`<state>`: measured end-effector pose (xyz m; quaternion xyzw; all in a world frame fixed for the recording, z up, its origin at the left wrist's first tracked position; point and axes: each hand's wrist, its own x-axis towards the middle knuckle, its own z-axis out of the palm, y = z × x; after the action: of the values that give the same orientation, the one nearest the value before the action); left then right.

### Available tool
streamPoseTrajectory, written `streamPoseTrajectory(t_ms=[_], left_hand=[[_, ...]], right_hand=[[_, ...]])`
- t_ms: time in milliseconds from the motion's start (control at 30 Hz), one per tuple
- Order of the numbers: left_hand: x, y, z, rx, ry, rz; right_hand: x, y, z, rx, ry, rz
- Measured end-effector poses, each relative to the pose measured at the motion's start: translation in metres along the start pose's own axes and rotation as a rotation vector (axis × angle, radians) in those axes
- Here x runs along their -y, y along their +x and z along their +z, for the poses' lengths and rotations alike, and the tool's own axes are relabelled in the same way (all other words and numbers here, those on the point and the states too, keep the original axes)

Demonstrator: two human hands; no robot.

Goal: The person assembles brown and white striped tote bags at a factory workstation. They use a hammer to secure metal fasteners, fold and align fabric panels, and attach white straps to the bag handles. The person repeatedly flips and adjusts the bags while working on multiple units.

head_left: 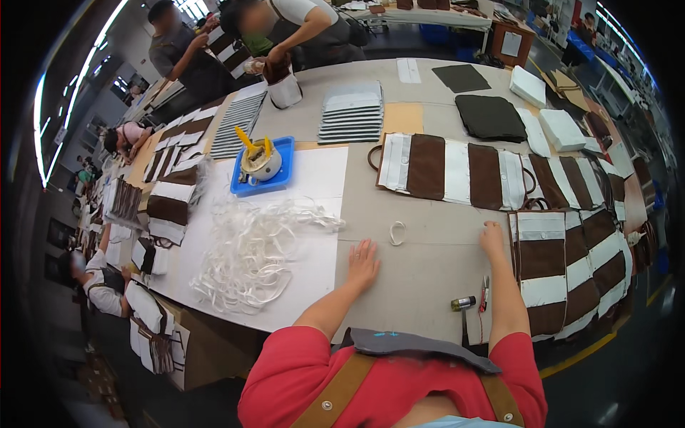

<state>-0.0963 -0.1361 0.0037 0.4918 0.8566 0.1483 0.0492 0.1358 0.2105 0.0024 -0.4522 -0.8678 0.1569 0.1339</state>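
My left hand (364, 265) lies flat on the grey table covering (399, 299), fingers spread, a ring on one finger. Just beyond it to the right is a small coil of white strip (397, 233), apart from the hand. My right hand (491, 238) is closed on the table beside the near stack of brown-and-white striped bag pieces (540, 258); whatever its fingers hold, if anything, is hidden. Left of my left hand spreads a tangled heap of white strips (246, 260). Between my forearms lie a small jar (463, 304) with a dark lid and a red-handled tool (484, 294).
A blue tray (262, 165) holds a white pot (261, 164) with yellow-handled tools. Striped bag panels (457, 171) lie across the right. Farther back are grey strips (350, 114), a black stack (490, 118) and white stacks (562, 129). Co-workers stand across the table.
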Motion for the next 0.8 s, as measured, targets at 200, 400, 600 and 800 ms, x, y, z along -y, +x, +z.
streamPoseTrajectory(t_ms=[200, 400, 600, 800], left_hand=[[-0.006, 0.012, -0.002, 0.071, -0.046, 0.007], [-0.006, 0.013, 0.004, 0.035, -0.024, 0.022], [-0.005, 0.014, 0.002, 0.009, -0.046, 0.031], [-0.002, 0.012, 0.003, -0.002, -0.047, 0.022]], right_hand=[[0.068, 0.031, 0.013, 0.012, 0.062, -0.148], [0.149, 0.068, 0.046, 0.012, -0.022, -0.394], [0.205, 0.091, 0.089, 0.162, -0.246, -0.479], [0.224, 0.093, 0.086, 0.269, -0.304, -0.395]])
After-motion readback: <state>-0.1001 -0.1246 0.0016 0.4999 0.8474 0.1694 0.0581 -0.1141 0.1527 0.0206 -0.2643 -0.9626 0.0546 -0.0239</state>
